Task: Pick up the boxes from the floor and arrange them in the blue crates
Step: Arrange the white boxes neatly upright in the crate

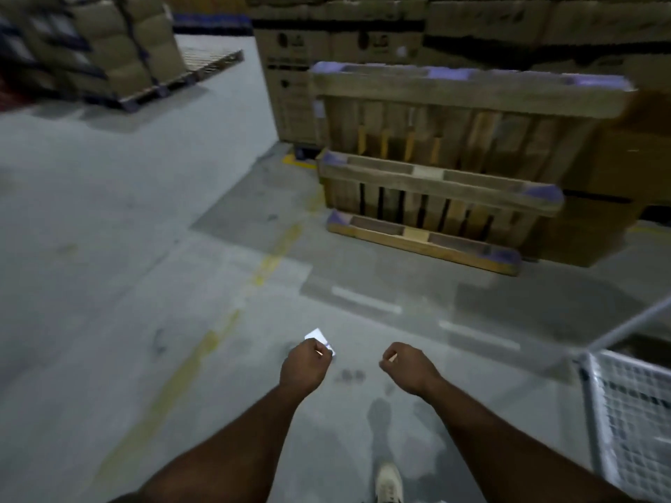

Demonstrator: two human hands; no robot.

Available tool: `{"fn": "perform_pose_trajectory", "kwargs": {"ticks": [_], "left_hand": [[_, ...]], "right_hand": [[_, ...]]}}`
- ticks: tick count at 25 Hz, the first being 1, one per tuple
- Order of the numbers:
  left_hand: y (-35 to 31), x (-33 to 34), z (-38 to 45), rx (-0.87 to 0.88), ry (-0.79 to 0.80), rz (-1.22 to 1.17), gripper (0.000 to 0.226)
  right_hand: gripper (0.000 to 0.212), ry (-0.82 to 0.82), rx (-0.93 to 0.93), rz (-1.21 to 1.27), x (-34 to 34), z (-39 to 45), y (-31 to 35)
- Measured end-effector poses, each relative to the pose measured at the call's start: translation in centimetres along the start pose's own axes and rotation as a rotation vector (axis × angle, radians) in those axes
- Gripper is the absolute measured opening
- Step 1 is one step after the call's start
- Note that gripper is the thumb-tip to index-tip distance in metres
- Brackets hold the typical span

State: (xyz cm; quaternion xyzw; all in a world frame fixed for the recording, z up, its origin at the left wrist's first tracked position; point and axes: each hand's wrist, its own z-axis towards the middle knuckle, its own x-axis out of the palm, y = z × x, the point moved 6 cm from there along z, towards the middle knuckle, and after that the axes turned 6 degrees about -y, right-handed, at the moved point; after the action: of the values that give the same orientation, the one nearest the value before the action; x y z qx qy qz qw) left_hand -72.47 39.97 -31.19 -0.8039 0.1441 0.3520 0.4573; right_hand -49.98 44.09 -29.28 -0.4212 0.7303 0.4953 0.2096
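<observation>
Both of my arms reach forward over a grey warehouse floor. My left hand (306,363) has its fingers curled round a small white box (319,339), which sticks out past the knuckles. My right hand (406,363) hangs level with it a little to the right, fingers curled in, nothing visible in it. No blue crate shows in the head view. The picture is blurred by motion.
Wooden pallets (435,183) lean on edge against stacked cardboard cartons (363,41) ahead right. A loaded pallet of cartons (109,56) stands far left. A white wire-mesh cage (631,422) is at the right edge. Yellow floor line (203,343) runs left of my arms. My shoe (389,482) shows below.
</observation>
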Motion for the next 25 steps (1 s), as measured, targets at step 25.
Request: {"fn": "perform_pose_trajectory", "kwargs": {"ticks": [25], "left_hand": [[5.9, -3.3, 36.1, -0.192, 0.141, 0.000, 0.028]], "right_hand": [[0.036, 0.137, 0.195, -0.013, 14.1, 32.0, 15.6]]}}
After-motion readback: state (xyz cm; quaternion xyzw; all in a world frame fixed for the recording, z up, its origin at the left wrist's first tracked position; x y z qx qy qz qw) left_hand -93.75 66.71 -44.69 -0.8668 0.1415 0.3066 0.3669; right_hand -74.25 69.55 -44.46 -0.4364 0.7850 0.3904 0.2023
